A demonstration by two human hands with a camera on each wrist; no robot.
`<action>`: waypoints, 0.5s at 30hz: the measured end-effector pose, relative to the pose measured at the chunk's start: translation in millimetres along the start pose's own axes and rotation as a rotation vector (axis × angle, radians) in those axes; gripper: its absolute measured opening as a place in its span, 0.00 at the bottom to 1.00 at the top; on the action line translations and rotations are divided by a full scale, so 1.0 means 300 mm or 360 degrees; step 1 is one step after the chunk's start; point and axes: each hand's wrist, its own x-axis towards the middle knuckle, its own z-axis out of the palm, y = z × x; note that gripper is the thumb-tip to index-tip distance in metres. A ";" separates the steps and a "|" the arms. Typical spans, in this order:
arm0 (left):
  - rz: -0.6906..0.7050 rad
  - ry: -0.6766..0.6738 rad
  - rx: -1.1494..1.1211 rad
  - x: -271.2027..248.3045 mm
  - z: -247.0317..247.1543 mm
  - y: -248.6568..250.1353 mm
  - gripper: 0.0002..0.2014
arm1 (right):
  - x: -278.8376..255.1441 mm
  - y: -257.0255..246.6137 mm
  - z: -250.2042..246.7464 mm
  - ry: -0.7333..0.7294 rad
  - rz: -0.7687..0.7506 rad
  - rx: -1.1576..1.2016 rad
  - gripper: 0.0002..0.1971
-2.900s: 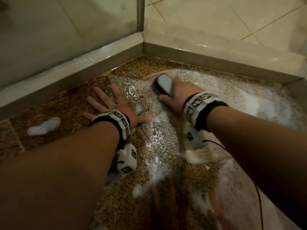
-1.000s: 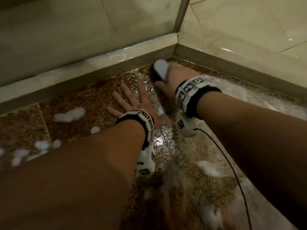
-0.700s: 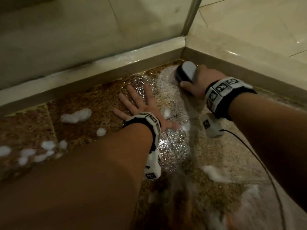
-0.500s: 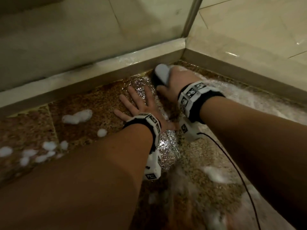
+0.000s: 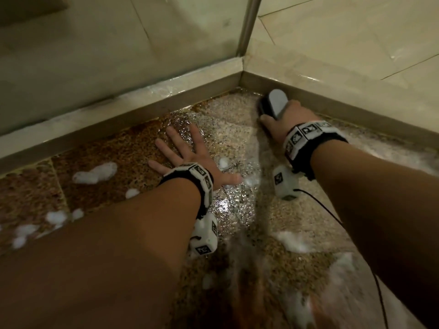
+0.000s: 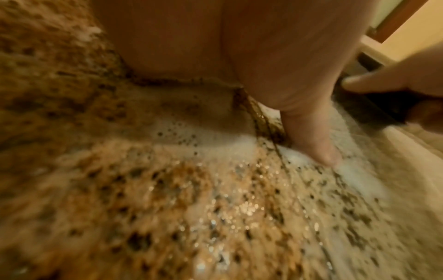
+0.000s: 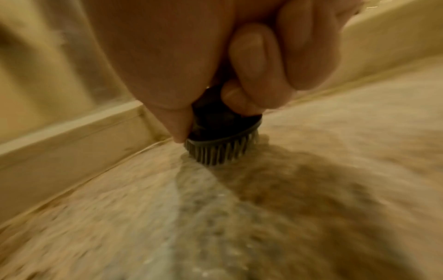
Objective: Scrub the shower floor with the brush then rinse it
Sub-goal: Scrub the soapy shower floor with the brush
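Observation:
My right hand (image 5: 282, 117) grips a scrub brush (image 5: 273, 104) with a grey top and dark body, pressed bristles-down on the wet speckled shower floor (image 5: 232, 129) close to the far corner. In the right wrist view my curled fingers (image 7: 254, 62) wrap the brush (image 7: 220, 140), whose bristles touch the floor. My left hand (image 5: 190, 157) lies flat with fingers spread on the floor, left of the brush. The left wrist view shows the left palm (image 6: 239, 47) and thumb (image 6: 314, 140) resting in foam, and the right hand's fingers (image 6: 383, 81) at the right edge.
A raised beige curb (image 5: 114, 115) and glass panel (image 5: 71, 43) run along the left. A tiled wall (image 5: 356, 43) and its base close the right, meeting at a metal corner post (image 5: 247, 24). White foam blobs (image 5: 95, 173) dot the brown floor. A black cable (image 5: 332, 217) trails from my right wrist.
The brush has swung back to the right and toward the corner since half a second ago. My left hand stays planted on the floor.

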 end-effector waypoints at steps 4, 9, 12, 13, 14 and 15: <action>0.0022 -0.0012 -0.0016 -0.002 -0.001 -0.006 0.86 | -0.011 0.239 0.014 0.0024 0.0358 0.0090 0.38; 0.0012 0.0028 -0.0012 0.009 0.010 0.001 0.87 | -0.008 0.136 0.025 0.0073 0.0203 0.0039 0.35; -0.0033 0.0047 -0.0003 0.014 0.013 0.006 0.89 | -0.013 -0.048 0.025 0.0039 -0.0004 -0.0028 0.35; -0.0046 0.0053 -0.0001 0.014 0.014 0.009 0.89 | -0.007 -0.104 0.028 0.0016 -0.0079 -0.0045 0.35; -0.0052 0.0055 0.0009 0.015 0.016 0.011 0.89 | 0.004 -0.155 0.028 -0.0007 -0.0144 -0.0060 0.34; -0.0053 0.0053 0.0015 0.014 0.016 0.013 0.88 | 0.014 -0.195 0.025 -0.0019 -0.0203 -0.0080 0.34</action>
